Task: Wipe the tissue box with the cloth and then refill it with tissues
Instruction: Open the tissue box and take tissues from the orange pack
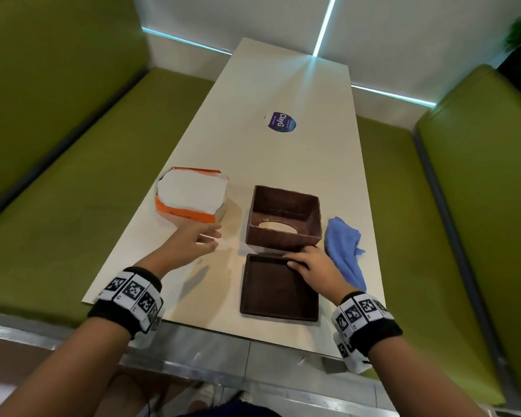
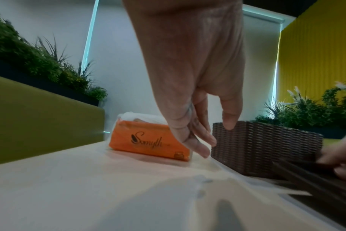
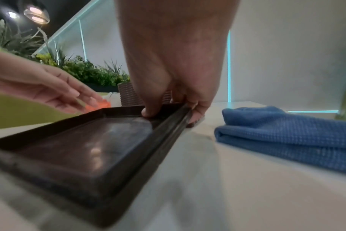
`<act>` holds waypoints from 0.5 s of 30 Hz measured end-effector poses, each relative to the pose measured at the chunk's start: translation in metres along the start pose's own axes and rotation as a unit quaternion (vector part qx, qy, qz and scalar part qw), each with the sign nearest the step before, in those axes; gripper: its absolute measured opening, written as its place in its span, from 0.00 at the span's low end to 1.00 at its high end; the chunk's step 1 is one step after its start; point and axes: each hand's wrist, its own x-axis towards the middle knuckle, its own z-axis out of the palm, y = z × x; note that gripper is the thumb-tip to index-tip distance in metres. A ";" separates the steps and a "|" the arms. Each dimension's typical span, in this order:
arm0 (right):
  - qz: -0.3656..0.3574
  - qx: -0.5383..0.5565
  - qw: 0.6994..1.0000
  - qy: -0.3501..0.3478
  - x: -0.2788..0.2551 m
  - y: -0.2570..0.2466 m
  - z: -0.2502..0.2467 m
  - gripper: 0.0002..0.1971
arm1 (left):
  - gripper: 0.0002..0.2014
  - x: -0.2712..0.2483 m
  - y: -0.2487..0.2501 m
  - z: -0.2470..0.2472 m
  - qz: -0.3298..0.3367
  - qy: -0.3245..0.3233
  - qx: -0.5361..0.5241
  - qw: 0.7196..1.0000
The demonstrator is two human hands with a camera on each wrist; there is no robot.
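woven wicker box (image 1: 283, 218), glossy lid (image 1: 278, 288)

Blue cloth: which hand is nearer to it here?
Right. The right hand grips the brown tray's far edge, just beside the blue cloth. The left hand hovers across the table by the orange tissue pack.

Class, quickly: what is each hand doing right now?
Left hand: open, fingers straight, holding nothing, near the tissue pack.
Right hand: pinching the rim of the flat brown lid.
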 end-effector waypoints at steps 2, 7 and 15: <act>-0.003 -0.039 0.999 0.038 -0.002 0.001 0.009 0.12 | 0.21 -0.001 0.003 -0.011 0.002 0.006 0.009 1.000; -0.053 -0.104 0.981 0.156 -0.006 -0.025 0.015 0.07 | 0.19 0.008 0.022 -0.044 -0.002 0.064 -0.026 0.998; -0.187 0.000 0.976 0.111 0.060 -0.160 0.004 0.19 | 0.22 0.058 0.048 -0.068 0.011 0.133 0.093 0.987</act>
